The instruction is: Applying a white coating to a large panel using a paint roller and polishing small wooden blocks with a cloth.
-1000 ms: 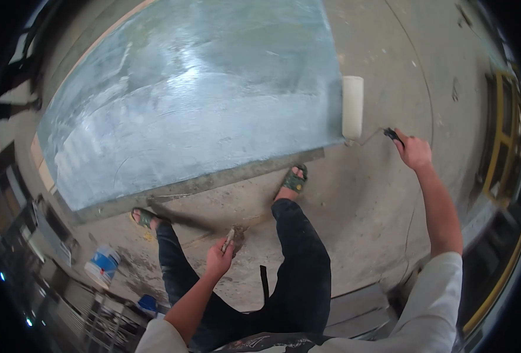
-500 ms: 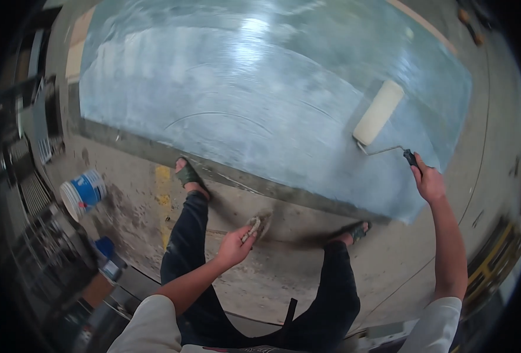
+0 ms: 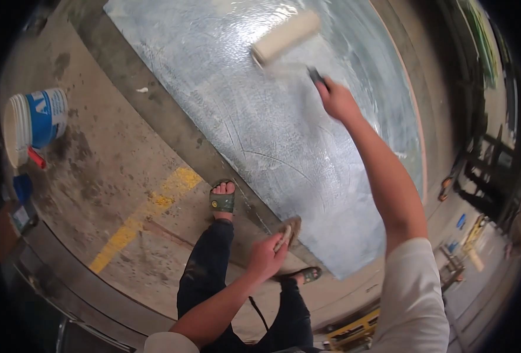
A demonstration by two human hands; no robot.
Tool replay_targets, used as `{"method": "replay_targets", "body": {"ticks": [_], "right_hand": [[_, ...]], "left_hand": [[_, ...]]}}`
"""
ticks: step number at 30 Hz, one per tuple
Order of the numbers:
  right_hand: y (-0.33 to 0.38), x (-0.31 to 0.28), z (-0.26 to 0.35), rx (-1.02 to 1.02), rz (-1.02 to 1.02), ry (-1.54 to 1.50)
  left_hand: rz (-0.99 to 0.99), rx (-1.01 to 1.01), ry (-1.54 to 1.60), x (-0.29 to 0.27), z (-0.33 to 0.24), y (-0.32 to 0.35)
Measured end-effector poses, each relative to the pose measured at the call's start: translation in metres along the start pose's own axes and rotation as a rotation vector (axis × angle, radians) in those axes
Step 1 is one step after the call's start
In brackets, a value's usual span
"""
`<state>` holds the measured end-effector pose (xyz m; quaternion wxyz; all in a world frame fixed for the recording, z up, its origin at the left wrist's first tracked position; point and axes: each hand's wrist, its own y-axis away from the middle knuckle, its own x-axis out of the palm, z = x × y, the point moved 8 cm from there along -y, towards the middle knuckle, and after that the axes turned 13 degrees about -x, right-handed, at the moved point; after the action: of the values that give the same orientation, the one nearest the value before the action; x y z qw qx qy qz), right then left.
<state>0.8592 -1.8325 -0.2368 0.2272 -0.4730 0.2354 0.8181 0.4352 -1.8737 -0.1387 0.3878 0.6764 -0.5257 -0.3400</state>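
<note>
- Head view: the right hand (image 3: 338, 101) is clamped around the black handle of a paint roller with a thick cream cylindrical sleeve (image 3: 287, 38).
- The roller sleeve lies ahead of the right hand and to its left, over a broad, glossy, blue-grey flat sheet (image 3: 225, 100); its long axis slants from near left to far right.
- Motion blurs the roller, so I cannot tell whether its sleeve is pressing on the sheet or just above it.
- The right hand is much the nearer one to the sleeve, its forearm reaching out across the sheet.
- The left hand (image 3: 264, 260), well apart and closer to the body, is closed on a pale-handled tool with a brown head (image 3: 294, 229), near the sheet's close edge.
- That edge runs from far left of the hands to near right, passing just ahead of the left hand.
- Far left of both hands, a white and blue cylindrical plastic bucket (image 3: 47, 116) stands tilted in view, with a red object (image 3: 37, 157) at its side.
</note>
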Motion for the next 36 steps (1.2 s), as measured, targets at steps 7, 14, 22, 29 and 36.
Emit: {"method": "replay_targets", "body": {"ticks": [7,14,22,29,36], "right_hand": [[-0.179,0.001,0.137,0.122,0.201,-0.19],[0.015,-0.002,-0.01,0.198,0.353,-0.098],[0.468,-0.057,-0.268,0.358,0.197,-0.102],[0.928,-0.049,-0.4,0.655,0.124,-0.183],[1.227,-0.09,-0.442,0.886,0.361,-0.003]], "left_hand": [[-0.198,-0.093,0.116,-0.054,0.018,-0.023],[-0.197,-0.078,-0.001,0.032,0.065,-0.003],[-0.057,-0.071,-0.39,0.205,0.164,0.019],[0.025,-0.058,-0.488,0.33,0.257,0.017],[0.051,-0.105,-0.752,0.405,0.345,0.053]]}}
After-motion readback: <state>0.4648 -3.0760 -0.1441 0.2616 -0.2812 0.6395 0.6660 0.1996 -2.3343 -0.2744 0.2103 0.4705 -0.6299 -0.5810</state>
